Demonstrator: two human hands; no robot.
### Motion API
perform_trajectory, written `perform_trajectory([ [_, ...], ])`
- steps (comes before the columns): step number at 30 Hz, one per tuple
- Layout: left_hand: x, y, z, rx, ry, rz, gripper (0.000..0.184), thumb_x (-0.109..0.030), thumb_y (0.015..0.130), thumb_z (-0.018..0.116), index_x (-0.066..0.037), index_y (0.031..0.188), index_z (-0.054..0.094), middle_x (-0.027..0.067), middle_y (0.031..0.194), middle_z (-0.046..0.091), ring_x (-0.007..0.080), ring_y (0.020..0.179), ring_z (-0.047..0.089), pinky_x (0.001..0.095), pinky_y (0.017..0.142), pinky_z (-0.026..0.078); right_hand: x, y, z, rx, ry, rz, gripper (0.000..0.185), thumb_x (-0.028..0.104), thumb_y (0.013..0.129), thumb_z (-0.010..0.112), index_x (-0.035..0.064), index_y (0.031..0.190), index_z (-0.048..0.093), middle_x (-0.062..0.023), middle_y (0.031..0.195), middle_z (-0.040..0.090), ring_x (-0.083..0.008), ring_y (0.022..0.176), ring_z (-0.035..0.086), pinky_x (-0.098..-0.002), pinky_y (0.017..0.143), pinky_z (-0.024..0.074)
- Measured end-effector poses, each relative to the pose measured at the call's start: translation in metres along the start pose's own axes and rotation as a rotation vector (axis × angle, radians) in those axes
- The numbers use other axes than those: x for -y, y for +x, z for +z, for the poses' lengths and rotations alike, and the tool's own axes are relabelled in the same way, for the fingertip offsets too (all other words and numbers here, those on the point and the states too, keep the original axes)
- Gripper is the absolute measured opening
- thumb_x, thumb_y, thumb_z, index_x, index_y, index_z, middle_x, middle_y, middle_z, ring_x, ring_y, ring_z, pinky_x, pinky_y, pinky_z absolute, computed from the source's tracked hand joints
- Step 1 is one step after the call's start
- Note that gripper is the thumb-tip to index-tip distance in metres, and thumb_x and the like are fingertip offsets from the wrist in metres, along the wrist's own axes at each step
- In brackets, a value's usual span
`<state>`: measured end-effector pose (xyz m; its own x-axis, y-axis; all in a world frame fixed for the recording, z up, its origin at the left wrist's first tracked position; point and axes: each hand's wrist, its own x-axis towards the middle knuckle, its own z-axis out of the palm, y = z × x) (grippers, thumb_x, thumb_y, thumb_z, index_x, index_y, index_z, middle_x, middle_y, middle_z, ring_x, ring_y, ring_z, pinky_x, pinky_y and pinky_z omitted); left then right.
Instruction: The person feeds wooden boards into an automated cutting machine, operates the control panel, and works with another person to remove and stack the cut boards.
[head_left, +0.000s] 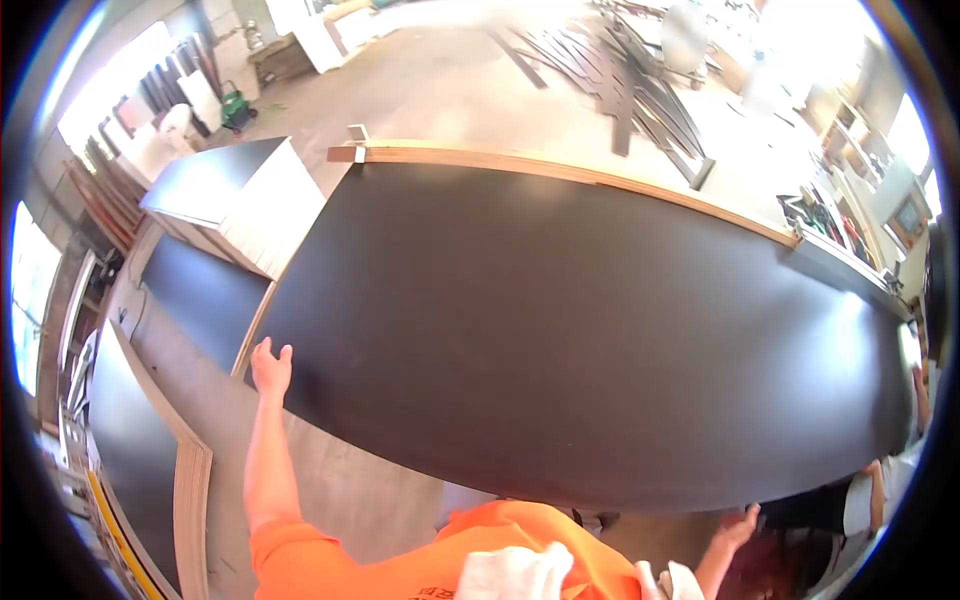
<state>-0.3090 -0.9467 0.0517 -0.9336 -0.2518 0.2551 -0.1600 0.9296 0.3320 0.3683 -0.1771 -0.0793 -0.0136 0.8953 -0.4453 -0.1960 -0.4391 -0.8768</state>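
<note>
A large dark panel (560, 330) spans the middle of the view, with a wooden strip (560, 168) along its far edge. My left hand (271, 368) is at the panel's near left corner, its thumb and fingers apart at the edge; its grip underneath is hidden. Lower right, my right hand (738, 526) is at the near edge of the same panel, small in view, and how its fingers close on the edge cannot be made out. A metal clamp (357, 142) sits at the strip's left end.
Left of the panel stands a stack of boards (262, 215) beside a lower dark sheet (205, 300). Another board stack (140, 440) is at the lower left. Dark strips (625, 90) lie on the floor beyond. A co-worker's hand (877, 490) is at the right edge.
</note>
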Motion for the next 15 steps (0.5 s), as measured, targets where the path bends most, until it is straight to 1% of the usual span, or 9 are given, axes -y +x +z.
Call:
perform_trajectory([
  [2, 0.039, 0.052, 0.014, 0.03, 0.019, -0.05, 0.062, -0.035, 0.088, 0.069, 0.005, 0.133, 0.053, 0.0256, 0.137, 0.052, 0.0389, 0.129, 0.047, 0.0438, 0.109, 0.039, -0.013, -0.089, 0.095, 0.051, 0.163, 0.129, 0.053, 0.055, 0.091, 0.061, 0.0094, 0.118, 0.057, -0.0002, 0.103, 0.057, -0.0135, 0.092, 0.053, -0.0287, 0.081, 0.0438],
  [3, 0.055, 0.07, 0.02, 0.042, 0.042, -0.061, 0.064, -0.037, 0.088, 0.068, 0.005, 0.133, 0.053, 0.0261, 0.137, 0.051, 0.0396, 0.13, 0.047, 0.0439, 0.109, 0.038, -0.026, -0.108, 0.114, -0.12, 0.232, 0.251, 0.056, 0.055, 0.092, 0.059, 0.0084, 0.122, 0.056, -0.0019, 0.112, 0.059, -0.0165, 0.1, 0.055, -0.0313, 0.086, 0.0452],
  [5, 0.07, 0.099, 0.021, 0.183, 0.061, -0.119, 0.067, -0.04, 0.089, 0.067, 0.006, 0.135, 0.052, 0.028, 0.138, 0.051, 0.0407, 0.13, 0.047, 0.0444, 0.11, 0.038, -0.027, -0.151, 0.157, -0.006, 0.338, 0.223, 0.067, 0.054, 0.089, 0.063, 0.007, 0.135, 0.05, -0.0063, 0.137, 0.053, -0.0246, 0.122, 0.05, -0.0406, 0.103, 0.0407],
  [7, 0.098, 0.121, 0.039, 0.286, 0.029, -0.143, 0.055, -0.039, 0.09, 0.068, 0.008, 0.118, 0.062, 0.0248, 0.116, 0.064, 0.0334, 0.109, 0.06, 0.042, 0.098, 0.045, -0.044, -0.152, 0.164, 0.163, 0.362, 0.179, 0.067, 0.052, 0.091, 0.062, 0.0067, 0.137, 0.049, -0.0069, 0.142, 0.049, -0.0282, 0.126, 0.048, -0.0438, 0.108, 0.0369],
  [9, 0.086, 0.12, 0.024, 0.397, -0.19, -0.102, 0.044, -0.037, 0.089, 0.07, 0.007, 0.087, 0.065, 0.0155, 0.077, 0.061, 0.0233, 0.074, 0.054, 0.0414, 0.074, 0.046, -0.058, -0.142, 0.169, 0.045, 0.344, 0.235, 0.068, 0.051, 0.091, 0.063, 0.0058, 0.139, 0.048, -0.0084, 0.144, 0.049, -0.0298, 0.13, 0.046, -0.0469, 0.113, 0.0317],
  [11, 0.121, 0.137, 0.047, 0.415, -0.271, -0.049, 0.056, -0.037, 0.09, 0.069, 0.0, 0.064, 0.037, 0.0056, 0.061, 0.032, 0.0187, 0.062, 0.033, 0.0411, 0.057, 0.033, -0.049, -0.151, 0.198, -0.091, 0.289, 0.28, 0.06, 0.045, 0.094, 0.06, 0.0059, 0.138, 0.051, -0.0085, 0.145, 0.049, -0.0308, 0.131, 0.046, -0.0483, 0.113, 0.0318],
  [13, 0.133, 0.146, 0.057, 0.324, -0.202, 0.06, 0.057, -0.035, 0.087, 0.073, 0.0, 0.061, 0.037, 0.0021, 0.06, 0.032, 0.0144, 0.061, 0.032, 0.0396, 0.054, 0.031, -0.045, -0.162, 0.215, -0.159, 0.288, 0.247, 0.064, 0.046, 0.093, 0.062, 0.0063, 0.14, 0.048, -0.0096, 0.149, 0.045, -0.0323, 0.135, 0.042, -0.0543, 0.116, 0.0241],
  [14, 0.132, 0.151, 0.052, 0.406, -0.158, 0.109, 0.061, -0.049, 0.09, 0.065, 0.006, 0.066, 0.055, 0.0117, 0.058, 0.045, 0.023, 0.058, 0.037, 0.0462, 0.057, 0.035, -0.043, -0.166, 0.224, -0.202, 0.282, 0.237, 0.063, 0.046, 0.093, 0.061, 0.0061, 0.14, 0.049, -0.01, 0.149, 0.046, -0.0325, 0.136, 0.041, -0.056, 0.115, 0.0244],
  [15, 0.122, 0.152, 0.044, 0.512, -0.095, 0.053, 0.052, -0.044, 0.094, 0.062, 0.006, 0.083, 0.064, 0.0141, 0.074, 0.061, 0.0249, 0.068, 0.052, 0.0441, 0.067, 0.045, -0.044, -0.164, 0.221, -0.24, 0.272, 0.235, 0.061, 0.045, 0.093, 0.061, 0.0059, 0.139, 0.05, -0.0104, 0.149, 0.046, -0.0328, 0.136, 0.041, -0.0576, 0.114, 0.0246],
])
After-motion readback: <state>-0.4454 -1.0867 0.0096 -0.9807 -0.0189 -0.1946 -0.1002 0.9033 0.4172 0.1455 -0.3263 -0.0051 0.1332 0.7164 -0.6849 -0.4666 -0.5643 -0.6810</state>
